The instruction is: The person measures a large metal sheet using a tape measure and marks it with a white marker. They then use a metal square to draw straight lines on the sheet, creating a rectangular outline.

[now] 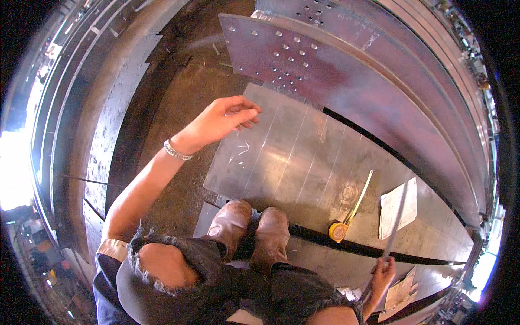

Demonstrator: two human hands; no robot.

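My left hand (230,120) hovers above the far left end of a grey steel plate (303,157) marked with several pale straight lines. Its fingers are curled in toward the thumb; whatever may be between them is too small to make out. At the lower right, my right hand (382,275) is closed around the near end of a long thin metal strip (400,219), which points away from me and passes in front of a paper sheet (391,203). Between my hands, a yellow tape measure (338,232) lies on the plate with its blade partly pulled out.
Beyond the plate stands a large reddish steel beam (336,86) with drilled holes. My boots (271,233) are at the plate's near edge, by a dark gap. Cardboard (400,295) lies at the lower right. Long steel pieces (122,114) line the left side.
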